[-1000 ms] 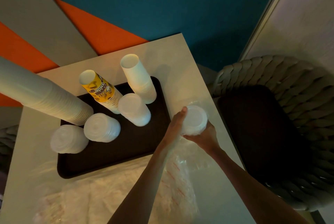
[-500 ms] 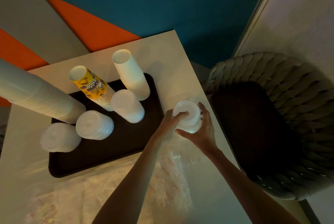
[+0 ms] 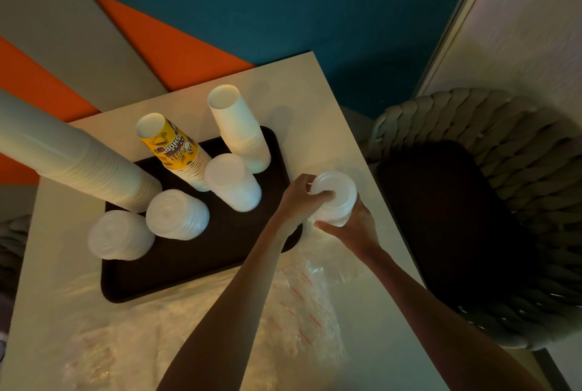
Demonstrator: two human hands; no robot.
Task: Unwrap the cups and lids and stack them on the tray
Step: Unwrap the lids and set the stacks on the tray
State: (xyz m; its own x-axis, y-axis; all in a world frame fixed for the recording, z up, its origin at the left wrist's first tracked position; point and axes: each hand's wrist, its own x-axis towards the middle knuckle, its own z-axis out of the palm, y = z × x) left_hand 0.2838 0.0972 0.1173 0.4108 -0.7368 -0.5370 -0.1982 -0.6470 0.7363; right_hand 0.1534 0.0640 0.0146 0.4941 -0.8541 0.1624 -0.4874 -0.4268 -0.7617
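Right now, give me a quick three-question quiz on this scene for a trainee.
1. True or false: the lid stack gripped by the left hand and right hand stands on the tray.
2. How many stacks on the tray carry yellow print? A none, B one, C three.
3. Which hand's fingers curl over the lid stack's top?
Key: 1 false; 2 B, the yellow cup stack; 3 left hand.

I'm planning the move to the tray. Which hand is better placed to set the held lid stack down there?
Probably the right hand: it cups the lid stack from below. The left hand only grips its top edge with fingertips, though it is nearer the tray.
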